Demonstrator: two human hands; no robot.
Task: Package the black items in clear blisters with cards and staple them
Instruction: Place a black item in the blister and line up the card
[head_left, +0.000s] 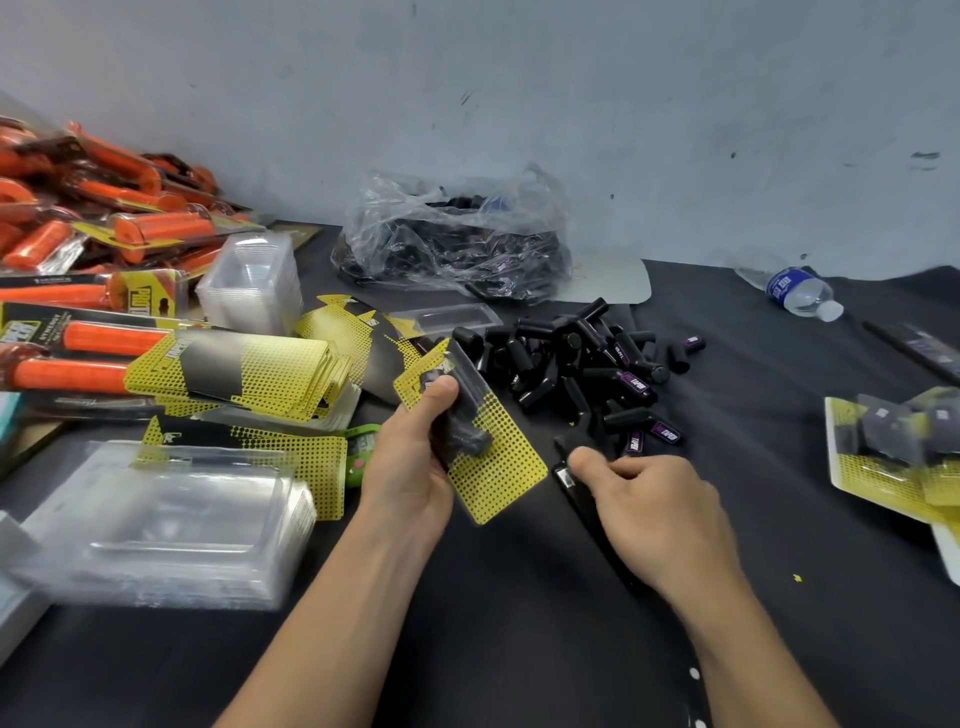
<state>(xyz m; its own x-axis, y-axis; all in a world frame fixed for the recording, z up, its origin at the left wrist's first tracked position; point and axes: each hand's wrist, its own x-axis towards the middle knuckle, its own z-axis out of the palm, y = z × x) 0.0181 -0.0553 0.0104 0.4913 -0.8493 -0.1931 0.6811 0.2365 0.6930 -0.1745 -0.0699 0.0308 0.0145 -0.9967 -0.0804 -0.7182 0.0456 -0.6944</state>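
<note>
While the left hand (410, 460) gripped a yellow-dotted blister pack (498, 467) above the dark tablecloth (519, 649), the right hand (660, 514) curled around a black stapler (566, 480).

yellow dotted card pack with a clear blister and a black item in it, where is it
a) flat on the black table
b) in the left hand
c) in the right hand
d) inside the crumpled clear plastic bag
b: the left hand grips the yellow dotted card pack with its clear blister and black item, while the right hand curls over the black stapler.
</note>
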